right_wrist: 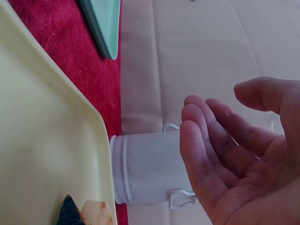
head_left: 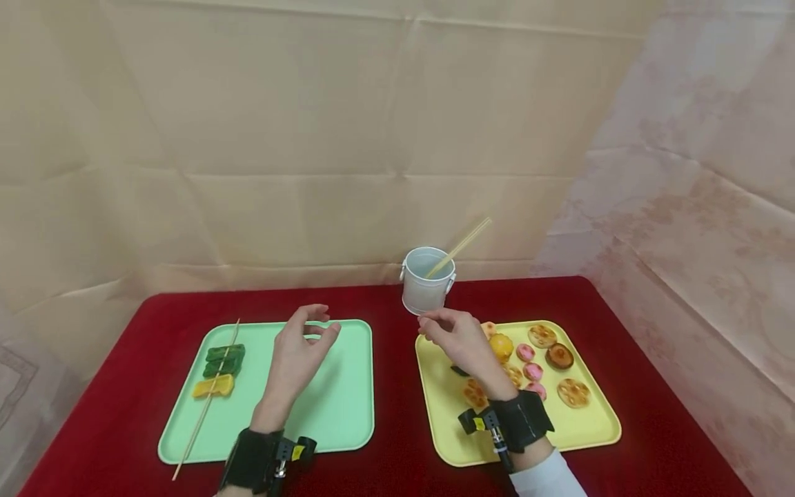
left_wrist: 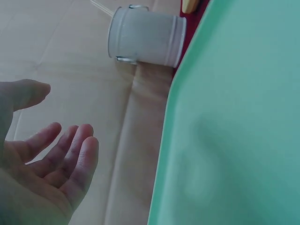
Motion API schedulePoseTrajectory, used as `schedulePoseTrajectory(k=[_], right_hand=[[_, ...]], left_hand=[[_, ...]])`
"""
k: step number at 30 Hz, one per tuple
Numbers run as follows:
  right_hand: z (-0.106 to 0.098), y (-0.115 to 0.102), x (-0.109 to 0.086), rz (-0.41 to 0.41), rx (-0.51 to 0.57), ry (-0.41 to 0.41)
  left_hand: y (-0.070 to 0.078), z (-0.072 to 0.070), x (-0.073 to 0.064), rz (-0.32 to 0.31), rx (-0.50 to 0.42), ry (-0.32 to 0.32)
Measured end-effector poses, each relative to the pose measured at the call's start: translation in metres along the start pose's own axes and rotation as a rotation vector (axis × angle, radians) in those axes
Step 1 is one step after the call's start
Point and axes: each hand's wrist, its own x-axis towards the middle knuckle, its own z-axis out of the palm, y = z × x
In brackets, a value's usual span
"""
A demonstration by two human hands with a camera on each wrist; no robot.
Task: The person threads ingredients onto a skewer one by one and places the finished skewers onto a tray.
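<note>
My left hand (head_left: 298, 355) hovers over the green tray (head_left: 348, 414), fingers loosely bent and holding nothing. Left of it on that tray lies a wooden skewer (head_left: 197, 431) with green pieces (head_left: 225, 359) and a yellow piece (head_left: 214, 386) along it; its lower end sticks out past the tray's near rim. My right hand (head_left: 462, 343) is above the far left corner of the yellow tray (head_left: 447, 442), its palm bare in the right wrist view, fingers slightly curved. Toy food pieces lie on this tray, among them a mushroom cap (head_left: 560, 356) and pink rounds (head_left: 533, 371), some hidden behind the right arm.
A white metal bucket (head_left: 424, 290) stands at the back of the table, between the trays, with thin skewers (head_left: 466, 241) leaning in it. Red cloth (head_left: 397, 386) covers the table. Beige cloth (head_left: 298, 207) hangs behind, and a patterned curtain (head_left: 695, 228) is on the right.
</note>
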Motion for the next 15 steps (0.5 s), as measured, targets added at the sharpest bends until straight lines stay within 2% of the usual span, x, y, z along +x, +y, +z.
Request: schedulePoseTrajectory(k=[4, 11, 15], right_hand=[[-0.003, 0.002, 0.002, -0.039, -0.071, 0.045], [-0.026, 0.005, 0.006, 0.061, -0.136, 0.186], [-0.05, 0.005, 0.025, 0.071, -0.169, 0.274]], left_hand=[[-0.002, 0.001, -0.001, -0.011, 0.015, -0.003], [-0.003, 0.0, -0.002, -0.017, 0.021, -0.015], [-0.003, -0.003, -0.001, -0.007, 0.034, -0.012]])
